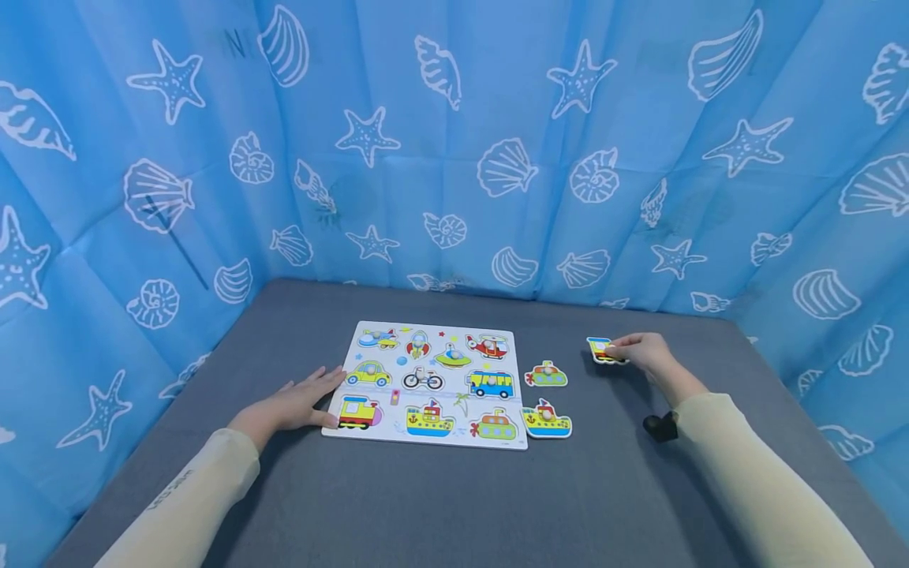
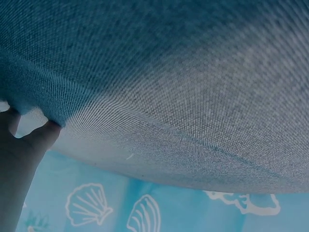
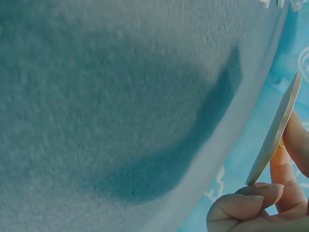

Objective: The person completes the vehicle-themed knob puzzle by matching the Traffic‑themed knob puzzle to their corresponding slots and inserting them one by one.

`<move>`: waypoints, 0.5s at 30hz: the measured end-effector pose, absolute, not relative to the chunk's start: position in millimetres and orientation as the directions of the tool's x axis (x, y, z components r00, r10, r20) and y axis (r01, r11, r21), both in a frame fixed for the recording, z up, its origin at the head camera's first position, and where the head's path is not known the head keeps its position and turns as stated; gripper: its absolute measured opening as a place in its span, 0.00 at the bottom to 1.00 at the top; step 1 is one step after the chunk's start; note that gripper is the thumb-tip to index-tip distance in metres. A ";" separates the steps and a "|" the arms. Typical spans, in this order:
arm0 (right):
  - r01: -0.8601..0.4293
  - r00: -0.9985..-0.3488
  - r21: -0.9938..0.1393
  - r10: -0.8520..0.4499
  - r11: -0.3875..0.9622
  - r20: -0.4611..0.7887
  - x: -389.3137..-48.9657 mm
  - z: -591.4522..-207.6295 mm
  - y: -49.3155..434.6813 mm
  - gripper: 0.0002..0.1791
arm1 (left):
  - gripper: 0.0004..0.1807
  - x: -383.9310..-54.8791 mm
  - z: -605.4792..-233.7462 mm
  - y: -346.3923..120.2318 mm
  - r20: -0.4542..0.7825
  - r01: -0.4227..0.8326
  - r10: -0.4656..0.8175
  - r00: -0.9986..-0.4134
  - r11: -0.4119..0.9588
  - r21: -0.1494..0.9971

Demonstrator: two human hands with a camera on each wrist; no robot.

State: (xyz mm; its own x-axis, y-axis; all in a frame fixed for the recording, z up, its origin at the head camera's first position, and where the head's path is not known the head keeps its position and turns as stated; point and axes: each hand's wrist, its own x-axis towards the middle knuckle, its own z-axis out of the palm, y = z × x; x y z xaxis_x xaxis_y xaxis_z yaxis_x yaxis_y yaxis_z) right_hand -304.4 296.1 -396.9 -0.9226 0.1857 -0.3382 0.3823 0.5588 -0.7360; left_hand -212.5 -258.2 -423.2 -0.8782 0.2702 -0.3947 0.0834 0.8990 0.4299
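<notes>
A white puzzle board (image 1: 426,430) with printed vehicles lies on the grey table. My left hand (image 1: 305,401) rests at the board's left edge, fingers extended. Right of the board, my right hand (image 1: 645,353) pinches a train puzzle piece (image 1: 600,347) and holds it above the table. In the right wrist view that piece (image 3: 275,135) shows edge-on between the fingers of the right hand (image 3: 256,203). A submarine piece (image 1: 546,375) lies just right of the board. Nearer to me, a ship piece (image 1: 545,420) sits against the board's lower right corner.
The grey table (image 1: 426,505) reaches back to a blue curtain (image 1: 454,158) printed with white shells and starfish, which also hangs at both sides. A small black object (image 1: 660,427) is by the right wrist.
</notes>
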 end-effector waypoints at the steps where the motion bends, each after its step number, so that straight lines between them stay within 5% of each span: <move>1: 0.374 -0.926 -0.739 0.173 0.561 -0.337 -302.8 -396.2 295.1 0.21 | 0.56 -212.5 -423.1 -258.4 -0.394 0.084 0.271 -0.878 0.899 0.430; 15: 0.326 -0.941 -0.766 0.114 0.554 -0.317 -283.6 -391.5 281.1 0.19 | 0.55 -209.9 -420.1 -255.7 -0.386 0.090 0.271 -0.882 0.899 0.428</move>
State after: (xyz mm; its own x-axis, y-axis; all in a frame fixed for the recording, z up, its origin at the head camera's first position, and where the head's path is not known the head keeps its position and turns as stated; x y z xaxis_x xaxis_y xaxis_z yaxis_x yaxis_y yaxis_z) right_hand -283.6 281.1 -391.5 -0.9414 0.1145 -0.3173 0.3257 0.5538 -0.7663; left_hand -209.9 -255.7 -420.1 -0.8817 0.2714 -0.3859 0.0896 0.8994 0.4278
